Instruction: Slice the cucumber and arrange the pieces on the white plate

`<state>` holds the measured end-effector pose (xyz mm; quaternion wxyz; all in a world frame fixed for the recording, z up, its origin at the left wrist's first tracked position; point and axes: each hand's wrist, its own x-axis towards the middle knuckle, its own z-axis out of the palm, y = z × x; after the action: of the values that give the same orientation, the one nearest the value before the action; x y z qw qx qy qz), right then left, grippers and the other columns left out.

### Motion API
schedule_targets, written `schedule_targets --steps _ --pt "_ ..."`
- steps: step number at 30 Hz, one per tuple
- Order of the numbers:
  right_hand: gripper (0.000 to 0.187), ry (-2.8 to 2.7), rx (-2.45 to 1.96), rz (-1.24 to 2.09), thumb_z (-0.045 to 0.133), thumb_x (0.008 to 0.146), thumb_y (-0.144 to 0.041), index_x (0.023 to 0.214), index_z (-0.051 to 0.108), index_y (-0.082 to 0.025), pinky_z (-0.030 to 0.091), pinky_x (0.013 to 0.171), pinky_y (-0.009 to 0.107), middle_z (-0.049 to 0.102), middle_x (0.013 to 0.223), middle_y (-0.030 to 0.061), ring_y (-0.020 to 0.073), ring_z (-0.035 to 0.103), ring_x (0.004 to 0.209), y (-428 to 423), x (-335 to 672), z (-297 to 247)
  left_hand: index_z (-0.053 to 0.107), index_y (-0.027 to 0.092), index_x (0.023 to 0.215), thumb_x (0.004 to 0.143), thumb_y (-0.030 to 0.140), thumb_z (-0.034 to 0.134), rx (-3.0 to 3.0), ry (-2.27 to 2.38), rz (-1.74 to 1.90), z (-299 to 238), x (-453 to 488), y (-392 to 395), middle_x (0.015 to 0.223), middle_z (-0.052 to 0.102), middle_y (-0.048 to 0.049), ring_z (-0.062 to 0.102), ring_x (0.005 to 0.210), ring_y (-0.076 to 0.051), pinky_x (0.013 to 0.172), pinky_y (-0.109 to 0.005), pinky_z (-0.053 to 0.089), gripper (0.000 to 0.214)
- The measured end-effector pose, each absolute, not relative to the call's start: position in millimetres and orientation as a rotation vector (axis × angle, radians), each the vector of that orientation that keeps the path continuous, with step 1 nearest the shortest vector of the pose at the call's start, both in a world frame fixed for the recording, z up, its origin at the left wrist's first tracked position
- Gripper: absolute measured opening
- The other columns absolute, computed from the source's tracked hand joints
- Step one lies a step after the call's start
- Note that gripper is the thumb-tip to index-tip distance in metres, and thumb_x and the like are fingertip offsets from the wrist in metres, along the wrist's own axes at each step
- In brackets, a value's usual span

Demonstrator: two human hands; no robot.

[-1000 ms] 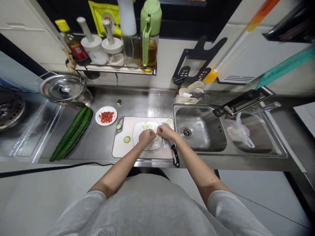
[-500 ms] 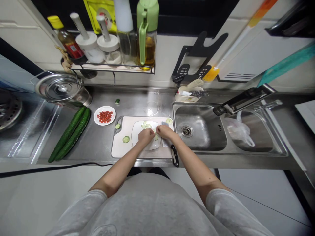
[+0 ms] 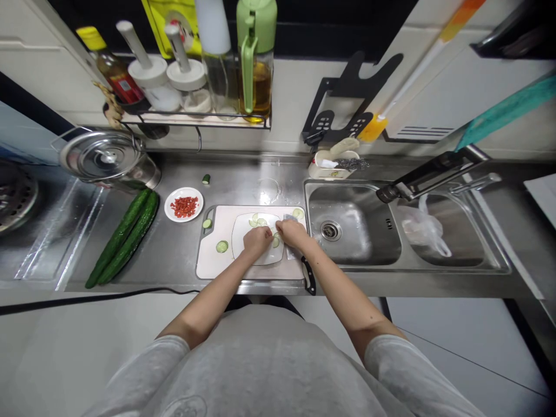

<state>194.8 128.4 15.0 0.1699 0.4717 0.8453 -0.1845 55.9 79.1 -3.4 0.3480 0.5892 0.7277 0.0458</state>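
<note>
Over a white plate (image 3: 238, 246) on the cutting board (image 3: 208, 263), my left hand (image 3: 257, 241) and my right hand (image 3: 292, 233) meet with fingers pinched together. A thin pale cucumber slice shows between the fingertips, partly hidden by them. More cucumber slices (image 3: 259, 222) lie at the far side of the plate, and another sits under my hands. A loose slice (image 3: 222, 247) rests on the board's left part, with another slice (image 3: 298, 214) at its far right corner. The knife (image 3: 308, 275) lies at the right edge, black handle toward me, its blade partly under my right wrist.
Two whole cucumbers (image 3: 124, 240) lie at left, near a lidded steel pot (image 3: 106, 156). A small plate (image 3: 168, 211) holds chopped red pieces. A cucumber end (image 3: 206, 179) lies behind the board. The double sink (image 3: 351, 231) is at right, and a seasoning rack (image 3: 195, 121) hangs above.
My hands stay pinched together over the plate, with only slight finger movement. The whole view shifts a little; the slices, knife and plates keep their places.
</note>
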Motion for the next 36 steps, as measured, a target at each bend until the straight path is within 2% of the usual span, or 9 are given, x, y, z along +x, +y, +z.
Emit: schedule_targets --steps 5,10,20,25,30,36 --pt "0.025 2.367 1.527 -0.515 0.043 0.092 -0.028 0.111 0.055 -0.018 0.04 0.081 0.03 0.061 0.109 0.0131 0.0236 0.054 0.102 113.1 199.8 13.1 0.066 0.025 0.085 0.079 0.031 0.056 1.568 1.929 0.134 -5.3 55.8 77.3 0.098 0.066 -0.0014 0.058 0.092 -0.017 0.07 -0.025 0.041 0.013" --pt "0.025 2.387 1.499 -0.543 0.039 0.093 -0.024 0.11 0.056 -0.017 0.04 0.082 0.031 0.061 0.108 0.0144 0.0243 0.053 0.102 110.8 202.7 9.6 0.065 0.024 0.087 0.08 0.032 0.057 1.592 1.937 0.12 -3.3 56.5 75.6 0.102 0.063 -0.0036 0.055 0.099 -0.02 0.076 -0.028 0.043 0.013" --pt "0.024 2.51 1.403 -0.537 0.037 0.094 -0.022 0.104 0.058 -0.018 0.037 0.077 0.028 0.06 0.102 0.0121 0.0217 0.053 0.096 114.9 205.9 6.7 0.061 0.025 0.091 0.078 0.036 0.058 1.599 1.948 0.094 -7.8 55.8 73.1 0.103 0.06 -0.003 0.056 0.096 -0.019 0.073 -0.028 0.041 0.018" --pt "0.021 2.491 1.534 -0.594 0.043 0.094 -0.03 0.104 0.057 -0.018 0.037 0.078 0.028 0.061 0.105 0.0108 0.0213 0.052 0.098 113.3 205.3 5.6 0.06 0.024 0.092 0.078 0.04 0.059 1.611 1.953 0.091 -5.3 53.3 71.3 0.102 0.061 -0.0027 0.056 0.095 -0.019 0.074 -0.028 0.041 0.021" --pt "0.024 2.406 1.673 -0.58 0.047 0.092 -0.038 0.102 0.056 -0.019 0.038 0.077 0.028 0.061 0.105 0.0101 0.0215 0.053 0.097 112.8 203.1 5.6 0.06 0.024 0.088 0.085 0.043 0.051 1.612 1.977 0.108 -4.1 53.0 72.5 0.102 0.061 -0.0039 0.055 0.097 -0.019 0.075 -0.028 0.041 0.021" --pt "0.026 2.382 1.653 -0.548 0.054 0.088 -0.041 0.1 0.057 -0.019 0.037 0.074 0.027 0.061 0.105 0.01 0.021 0.054 0.096 120.0 200.3 5.2 0.06 0.023 0.084 0.082 0.043 0.056 1.623 1.979 0.09 -9.9 52.7 75.8 0.099 0.059 -0.0034 0.055 0.096 -0.019 0.076 -0.028 0.042 0.02"
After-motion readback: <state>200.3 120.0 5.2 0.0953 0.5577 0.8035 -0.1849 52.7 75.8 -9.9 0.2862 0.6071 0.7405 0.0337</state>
